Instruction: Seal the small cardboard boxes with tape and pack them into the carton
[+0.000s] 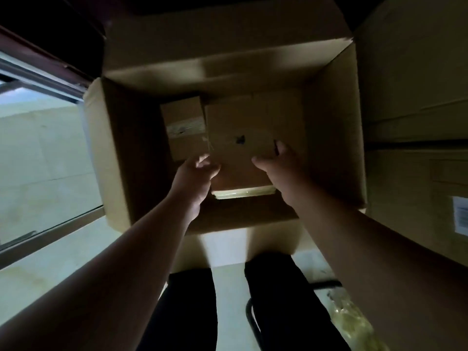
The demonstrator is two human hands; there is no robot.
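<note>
From the head camera we're looking straight down into the open carton (336, 122), flaps splayed wide, sitting on the pale floor just ahead of the person's dark trouser legs (192, 307). Both arms are reaching in. The right hand (276, 160) has hold of the small box (240, 122), thumb laid across the top, fingers curled over its right edge. The left hand (200, 173) is at that box's near left corner, but it's blurred, so I can't tell whether it's gripping or only touching. A shiny strip of tape (243, 192) runs along the box's near edge. Just to its left, deeper in the carton, lies a second small box (182, 117) with a pale taped band. On the right, stacked cartons (417, 72), one with a white label (459, 216); on the left, a window frame (43, 77).
</note>
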